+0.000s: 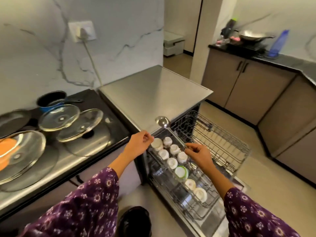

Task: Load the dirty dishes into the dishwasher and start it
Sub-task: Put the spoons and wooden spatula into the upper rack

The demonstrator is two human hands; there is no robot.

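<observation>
Fingers [190,148] of right hand [201,155] pinch ladle [162,121] handle to lay it in rack [207,205]; left hand [140,142] curled, grip unclear

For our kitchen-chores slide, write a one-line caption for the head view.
Right hand holds a ladle over the cups in the dishwasher rack; left hand close beside.

The left edge cuts off the large round glass lid [29,151] and the orange thing [6,147] under it. The long steel ladle [162,121] ends hidden in the right hand [198,154]. Whether the left hand [139,142] pinches anything is unclear. Small pink things [235,39] on the far black counter [290,60] are blurred.
</observation>
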